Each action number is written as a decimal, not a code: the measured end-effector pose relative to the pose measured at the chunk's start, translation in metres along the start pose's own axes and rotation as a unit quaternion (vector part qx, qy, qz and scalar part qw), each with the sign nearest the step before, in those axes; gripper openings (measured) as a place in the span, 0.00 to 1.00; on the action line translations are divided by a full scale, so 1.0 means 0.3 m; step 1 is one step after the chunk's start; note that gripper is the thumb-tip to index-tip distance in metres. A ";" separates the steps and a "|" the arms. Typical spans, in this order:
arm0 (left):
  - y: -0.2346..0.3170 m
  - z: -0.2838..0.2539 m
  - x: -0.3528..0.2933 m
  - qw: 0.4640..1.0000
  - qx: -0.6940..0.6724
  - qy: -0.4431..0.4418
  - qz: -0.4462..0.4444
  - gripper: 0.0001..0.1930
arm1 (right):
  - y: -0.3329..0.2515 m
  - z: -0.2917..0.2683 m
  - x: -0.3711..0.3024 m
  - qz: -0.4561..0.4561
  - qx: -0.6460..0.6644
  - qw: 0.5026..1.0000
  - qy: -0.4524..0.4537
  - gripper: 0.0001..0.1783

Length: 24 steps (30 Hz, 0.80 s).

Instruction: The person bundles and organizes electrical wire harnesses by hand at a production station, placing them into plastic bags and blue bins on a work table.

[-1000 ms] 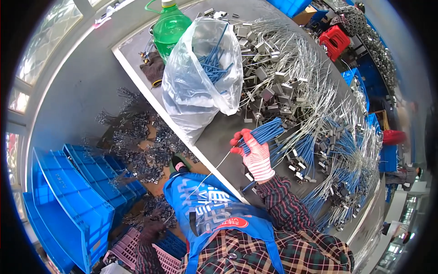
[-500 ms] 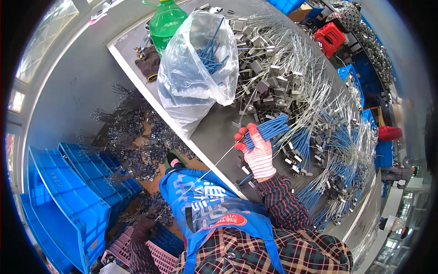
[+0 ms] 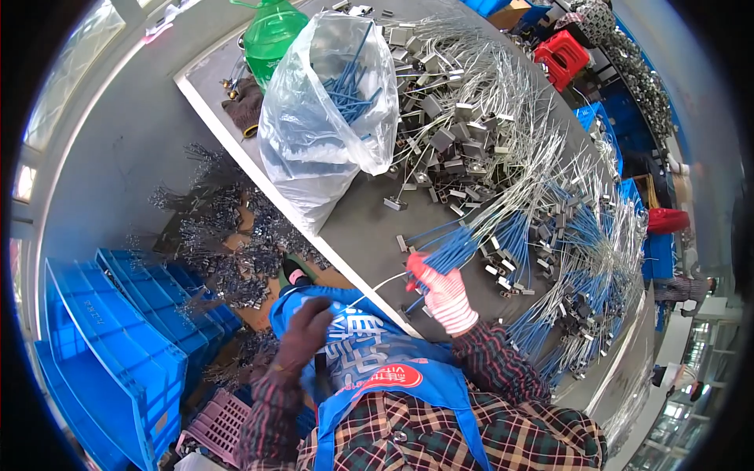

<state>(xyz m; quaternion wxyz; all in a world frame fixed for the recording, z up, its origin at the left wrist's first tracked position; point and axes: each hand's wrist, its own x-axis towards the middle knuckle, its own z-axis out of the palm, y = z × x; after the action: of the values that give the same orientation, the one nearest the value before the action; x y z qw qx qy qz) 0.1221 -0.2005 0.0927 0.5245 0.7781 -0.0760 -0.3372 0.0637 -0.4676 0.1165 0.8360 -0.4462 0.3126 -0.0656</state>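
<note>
Bundle of slim blue tubes (image 3: 454,250), right of and nearer us than clear plastic bag (image 3: 302,157): our right hand (image 3: 444,297) clamps one end, likely so lengths fan free. Left hand (image 3: 307,326), nearer us than bag, by pale strand (image 3: 382,283); we cannot tell its grip.

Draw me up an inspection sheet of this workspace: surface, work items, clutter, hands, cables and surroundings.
Surface: pale-edged grey table, largely covered.
Work items: blue strand bundle and a thin pale strand reaching toward the left hand.
Clutter: clear bag of blue strands, green bottle, loose glove.
Hands: striped-gloved right hand grips the bundle; dark-gloved left hand over the blue apron, its grip unclear.
Cables: silvery wires piled with small metal blocks; power cords: nothing seen.
Surroundings: blue crates, pink crate, red stool.
</note>
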 end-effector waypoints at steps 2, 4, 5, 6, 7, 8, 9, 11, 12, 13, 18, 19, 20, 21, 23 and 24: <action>0.164 0.136 0.078 0.993 0.017 0.002 0.113 0.21 | 0.028 -0.008 -0.031 0.008 -0.034 0.999 0.013 0.12; 0.317 0.261 0.150 0.995 -0.070 -0.030 0.070 0.26 | 0.044 0.012 -0.071 -0.005 -0.046 0.999 0.015 0.11; 0.346 0.318 0.181 0.992 -0.107 -0.063 0.039 0.29 | 0.046 0.006 -0.086 -0.023 -0.050 0.998 -0.002 0.10; 0.357 0.356 0.196 0.991 -0.106 -0.065 0.041 0.29 | 0.054 -0.037 -0.078 -0.038 -0.069 0.996 0.038 0.09; 0.347 0.380 0.219 0.993 -0.074 -0.036 0.086 0.25 | 0.019 -0.061 -0.071 0.032 -0.065 0.996 0.056 0.08; 0.328 0.394 0.242 0.991 -0.040 -0.007 0.129 0.20 | -0.010 -0.078 -0.069 0.032 -0.104 0.992 0.064 0.09; 0.295 0.390 0.277 0.991 -0.038 -0.002 0.128 0.20 | -0.032 -0.095 -0.062 0.033 -0.143 0.987 0.070 0.10; 0.258 0.364 0.369 0.991 -0.025 0.067 0.116 0.34 | -0.089 -0.150 -0.068 0.053 -0.219 0.969 0.098 0.14; 0.252 0.339 0.410 0.982 -0.063 0.097 0.148 0.32 | -0.107 -0.178 -0.064 0.059 -0.243 0.962 0.107 0.14; 0.282 0.331 0.439 0.982 -0.063 0.094 0.149 0.32 | -0.124 -0.202 -0.071 0.066 -0.266 0.954 0.118 0.14; 0.387 0.281 0.519 0.955 -0.292 -0.025 0.039 0.13 | -0.131 -0.147 -0.016 0.008 -0.104 0.994 0.041 0.17; 0.405 0.280 0.515 0.919 -0.387 -0.046 -0.054 0.12 | -0.147 -0.122 0.002 0.006 -0.104 0.994 0.043 0.17; 0.381 0.277 0.502 0.920 -0.385 -0.045 -0.053 0.12 | -0.164 -0.086 0.022 0.006 -0.108 0.994 0.003 0.16; 0.333 0.273 0.471 0.943 -0.329 -0.036 0.021 0.11 | -0.172 -0.050 0.045 0.006 -0.112 0.993 -0.038 0.16; 0.283 0.261 0.412 0.957 -0.271 -0.029 0.094 0.11 | -0.180 0.007 0.090 -0.009 -0.106 0.994 -0.036 0.15; 0.273 0.250 0.385 0.952 -0.298 -0.043 0.049 0.08 | -0.176 0.033 0.106 -0.024 -0.099 0.994 -0.033 0.14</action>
<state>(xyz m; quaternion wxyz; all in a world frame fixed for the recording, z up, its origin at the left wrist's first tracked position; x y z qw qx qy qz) 0.1840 -0.3483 0.0956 0.7443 0.5666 -0.0327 -0.3521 0.1037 -0.5044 0.1474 0.7956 -0.5361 0.2793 -0.0400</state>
